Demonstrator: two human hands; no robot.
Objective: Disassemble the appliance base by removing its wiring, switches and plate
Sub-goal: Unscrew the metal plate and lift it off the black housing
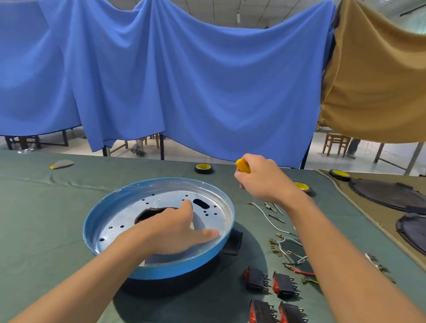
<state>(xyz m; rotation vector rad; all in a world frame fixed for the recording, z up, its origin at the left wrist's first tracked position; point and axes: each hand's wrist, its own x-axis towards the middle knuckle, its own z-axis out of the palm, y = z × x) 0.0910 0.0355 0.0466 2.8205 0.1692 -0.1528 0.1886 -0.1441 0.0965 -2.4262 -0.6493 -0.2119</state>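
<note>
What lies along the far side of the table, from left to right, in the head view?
Yellow-tipped scraper → black tape roll → yellow tool handle gripped in the right hand → second tape roll → third tape roll.

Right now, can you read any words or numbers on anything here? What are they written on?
No text here can be read.
A small round stamp on the silver plate: too small to read.
The yellow cores of the tape rolls: no print legible.
The switches and the yellow handle in the right hand: no marks visible.
</note>
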